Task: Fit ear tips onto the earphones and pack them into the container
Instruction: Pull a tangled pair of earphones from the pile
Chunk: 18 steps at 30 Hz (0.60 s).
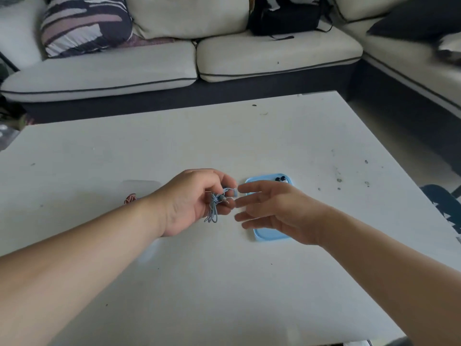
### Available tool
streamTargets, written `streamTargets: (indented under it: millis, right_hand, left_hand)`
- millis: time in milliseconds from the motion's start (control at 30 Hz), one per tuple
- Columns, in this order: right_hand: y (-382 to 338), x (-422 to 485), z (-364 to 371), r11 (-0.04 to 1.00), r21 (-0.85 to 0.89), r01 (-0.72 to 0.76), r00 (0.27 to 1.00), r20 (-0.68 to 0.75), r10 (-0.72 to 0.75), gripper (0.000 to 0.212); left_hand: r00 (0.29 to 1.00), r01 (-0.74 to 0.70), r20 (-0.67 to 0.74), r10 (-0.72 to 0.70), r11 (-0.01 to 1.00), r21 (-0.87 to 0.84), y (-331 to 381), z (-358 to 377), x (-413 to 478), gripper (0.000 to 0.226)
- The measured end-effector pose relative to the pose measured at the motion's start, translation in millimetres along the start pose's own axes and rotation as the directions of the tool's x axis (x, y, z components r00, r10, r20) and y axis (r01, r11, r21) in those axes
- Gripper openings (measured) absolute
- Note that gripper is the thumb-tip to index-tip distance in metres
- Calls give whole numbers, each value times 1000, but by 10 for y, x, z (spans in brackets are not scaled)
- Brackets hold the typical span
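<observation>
Head view, both hands over the white tabletop (224, 283). We see the left hand (189, 198) with its fingers curled round the blue earphones (214, 208): the grip is narrow and holds the gathered cable, whose loose loops hang below the fingers toward the tabletop, and a pale blue end pokes out to the right. The right hand (279, 213) holds nothing; its fingers are straight and spread, pointing left at the earphones, and the fingertips lie just beside the bundle without touching it. Beneath the right hand lies the blue container (264, 237), its long axis running from near to far. Two dark ear tips (280, 179) sit in its far corner, beyond the right hand's fingers and well apart from the earphones.

We judge the fitting step not yet begun, since the ear tips lie in the container. The coming move turns on one relation: the ear tips lie to the far right of the left hand's grip, and the right hand is plainly the nearer, so we would expect it to fetch a tip while the left presents the protruding end.

Left of the left wrist, we note a reddish bundle (130, 198), too small to identify, and what looks like a clear lid (141, 184). A sofa (149, 68) stands behind the tabletop.
</observation>
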State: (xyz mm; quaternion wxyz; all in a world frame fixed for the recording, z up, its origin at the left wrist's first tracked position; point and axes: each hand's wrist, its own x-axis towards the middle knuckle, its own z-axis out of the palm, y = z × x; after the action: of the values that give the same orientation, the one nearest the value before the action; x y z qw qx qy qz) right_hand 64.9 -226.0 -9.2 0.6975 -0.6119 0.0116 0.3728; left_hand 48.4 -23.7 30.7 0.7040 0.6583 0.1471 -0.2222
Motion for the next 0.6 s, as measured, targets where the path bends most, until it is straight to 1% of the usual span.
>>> streamTargets:
  millis: [67,100,167,233,300,400,500,600]
  right_hand:
    - [-27,13,29,994,102,28,998,52,-34,42]
    - [-33,22,40,991,129,42,997,60,-50,40]
    - [-39,46,65,987,155,51,996,70,-62,38]
    - [-33,72,82,983,180,25,992,120,-48,41]
    - [-34,78,101,985,171,4,981,190,-37,43]
    - [-46,70,131,986,164,10,969,241,-50,42]
    - [-57,54,130,988,151,18,963,264,-58,38]
    - [-61,50,115,990,141,7,964,264,-44,35]
  left_hand:
    - [1000,-6,22,7,999,-39,12,-24,-22,21]
    - [1000,-19,17,19,999,-29,10,-35,-19,18]
    - [998,-57,-4,57,998,-1,-2,-53,-19,10]
    - [997,-75,-5,75,997,-19,-7,-56,-23,7]
    - [998,-63,0,63,996,-56,6,-56,-18,20]
    - [998,-54,26,57,992,-112,42,-52,-18,41]
    - [997,-65,28,67,994,-90,57,-49,-29,47]
    - [997,-67,16,70,992,-111,60,-58,-26,45]
